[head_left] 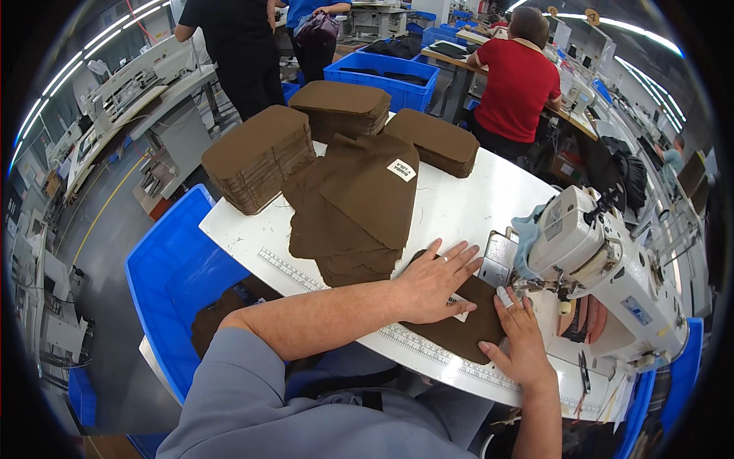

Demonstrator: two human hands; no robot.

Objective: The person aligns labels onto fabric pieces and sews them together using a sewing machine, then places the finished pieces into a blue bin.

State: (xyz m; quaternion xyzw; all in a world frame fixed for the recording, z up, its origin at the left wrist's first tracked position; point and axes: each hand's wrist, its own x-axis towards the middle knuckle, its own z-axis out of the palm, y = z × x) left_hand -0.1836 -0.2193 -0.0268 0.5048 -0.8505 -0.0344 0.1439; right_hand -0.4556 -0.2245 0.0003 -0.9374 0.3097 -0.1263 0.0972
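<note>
Under both hands a brown fabric panel (453,336) lies on the white sewing table, partly covered by them. My left hand (437,284) rests flat on it with fingers spread, beside a white label that it partly hides. My right hand (524,343) lies on the panel's right edge, fingers stretched out, with a white wrap on one fingertip. Just beyond that fingertip is the needle area of a white sewing machine (569,237). A loose heap of brown panels (359,206), the top one labelled, sits left of the machine.
Three neat stacks of brown panels (256,157) stand along the table's far side. Thread snips (584,371) lie right of my right hand. A blue bin (172,264) with brown fabric is at the left. A person in red (516,88) sits farther back; others stand behind.
</note>
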